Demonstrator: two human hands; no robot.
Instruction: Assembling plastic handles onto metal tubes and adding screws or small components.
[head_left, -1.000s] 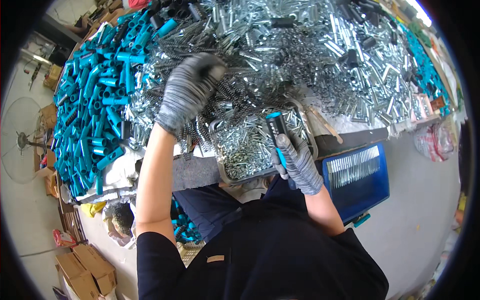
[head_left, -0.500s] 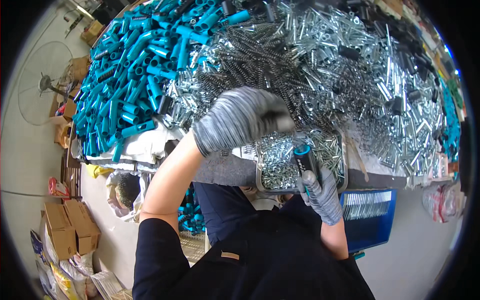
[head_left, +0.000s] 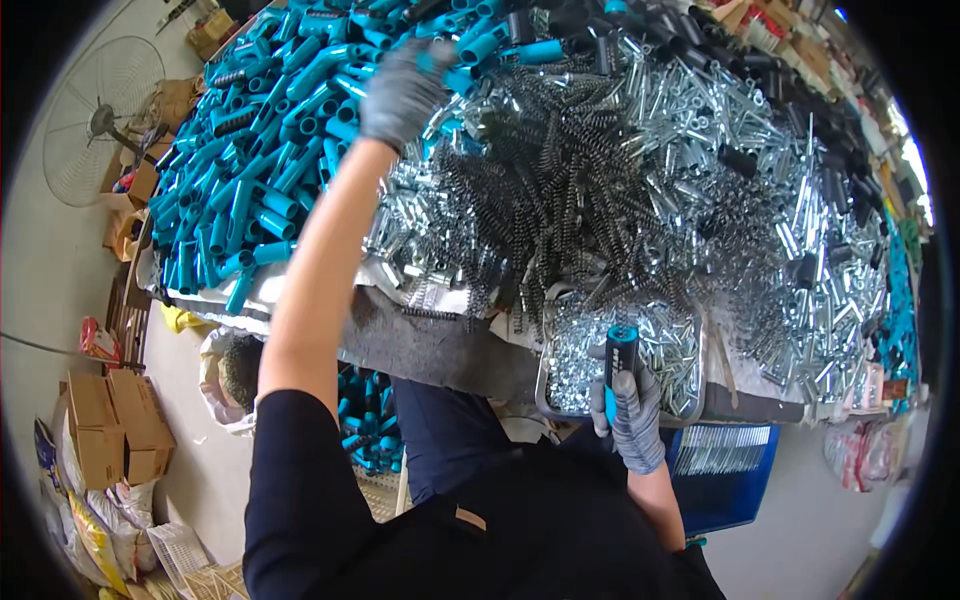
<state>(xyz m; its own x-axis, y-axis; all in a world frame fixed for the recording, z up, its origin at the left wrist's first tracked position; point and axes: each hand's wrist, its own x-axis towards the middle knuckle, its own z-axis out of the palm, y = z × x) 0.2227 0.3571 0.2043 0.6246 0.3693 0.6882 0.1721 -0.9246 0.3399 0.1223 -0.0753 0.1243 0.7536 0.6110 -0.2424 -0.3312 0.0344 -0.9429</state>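
Observation:
My right hand (head_left: 638, 425), in a grey glove, is closed around a black-and-teal cylindrical handle (head_left: 621, 356). It holds the handle upright over the near edge of a metal tray (head_left: 544, 390) of small silvery metal parts. Far to the left, my gloved left hand (head_left: 405, 98) reaches over the heap of teal plastic tubes (head_left: 262, 150). Motion smears its fingers, so I cannot tell whether they grip a tube. A pile of dark coil springs (head_left: 565, 200) lies between the hands, with short silvery metal pieces (head_left: 425, 215) beside it.
Loose silvery rods and sleeves (head_left: 690, 110) cover the table's right side, with black tubes (head_left: 690, 45) behind. Below the table edge, a blue bin (head_left: 722, 475) holds thin metal rods, and a crate (head_left: 375, 485) has teal-and-black pieces above it. A fan (head_left: 102, 122) and cardboard boxes (head_left: 115, 425) stand left.
My left hand has swung from above the springs and tray, away and leftward to the teal tubes. My right hand still holds the handle near the tray. The view has shifted slightly.

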